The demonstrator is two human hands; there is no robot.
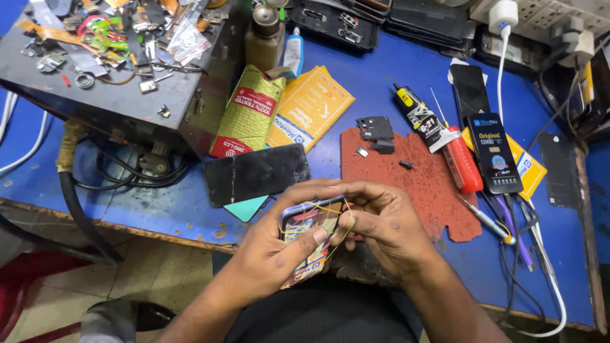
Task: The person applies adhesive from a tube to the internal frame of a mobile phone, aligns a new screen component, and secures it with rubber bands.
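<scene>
While our left hand (pixel 273 254) grips the small colourful phone (pixel 308 238) from below, thumb across its face, our right hand (pixel 381 225) pinches a thin yellow rubber band (pixel 335 209) at the phone's upper right corner, above the blue desk (pixel 394 82) edge.

Two bare forearms are entering from the bottom of the frame, with no sleeves, watch or rings showing on them. The left hand (pixel 273 254) and right hand (pixel 387 225) are gloveless, nails trimmed short. Dark clothing is covering the lap at bottom centre.
</scene>
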